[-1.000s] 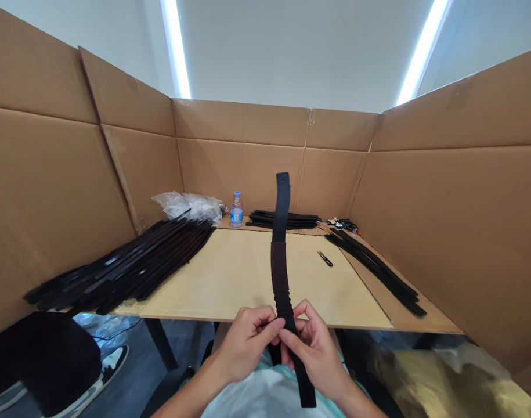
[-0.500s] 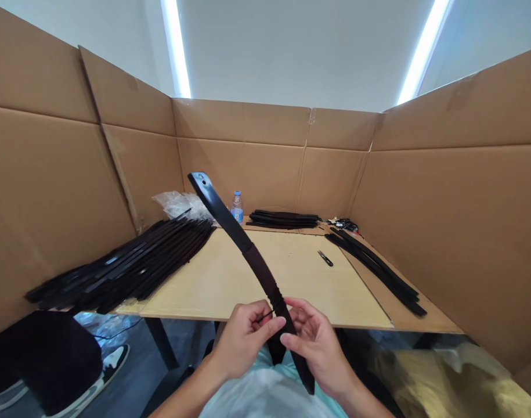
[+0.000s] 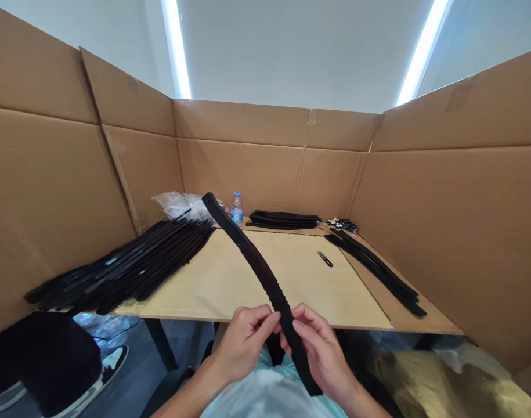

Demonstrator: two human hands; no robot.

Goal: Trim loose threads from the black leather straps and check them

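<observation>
I hold a long black strap with a dark brown sleeve bunched over its middle. It slants from my lap up to the left, its far end near the plastic bag. My left hand pinches the strap at the sleeve's lower end. My right hand grips the strap just below, fingers curled round it. Both hands hover at the near edge of the wooden table.
A big pile of black straps lies on the left. Smaller strap piles lie at the back and right. Small snips, a water bottle and a crumpled plastic bag are on the table. Cardboard walls surround it.
The strap swung from upright to leaning left, and its far end has since dropped lower. My hands shifted slightly along it near the sleeve's end.
</observation>
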